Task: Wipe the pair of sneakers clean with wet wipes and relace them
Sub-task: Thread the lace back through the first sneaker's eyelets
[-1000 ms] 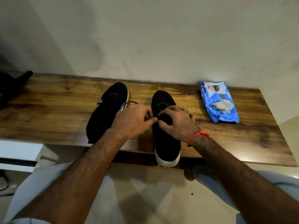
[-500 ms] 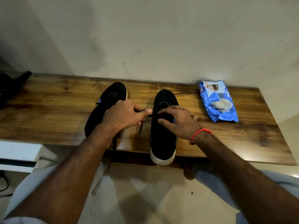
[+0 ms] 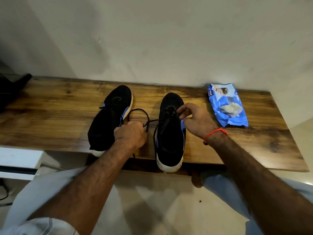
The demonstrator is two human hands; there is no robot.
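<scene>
Two black sneakers with white soles stand on the wooden table (image 3: 50,119), toes toward the wall. The left sneaker (image 3: 108,119) leans left; the right sneaker (image 3: 169,139) has its heel over the table's front edge. A black lace (image 3: 140,114) loops out from the right sneaker's eyelets toward the left. My left hand (image 3: 131,134) grips that lace between the two shoes. My right hand (image 3: 196,121), with a red thread at the wrist, pinches the lace at the right sneaker's upper eyelets. A blue wet wipes pack (image 3: 227,106) lies to the right, a wipe poking out.
A pale wall runs right behind the table. A dark object (image 3: 11,89) sits at the far left end. A white unit (image 3: 18,160) stands below the table's left front edge. My knees in light trousers are under the front edge.
My left hand has pulled back and left, drawing a loop of lace out of the right sneaker. My right hand has shifted to the shoe's right side, near the upper eyelets.
</scene>
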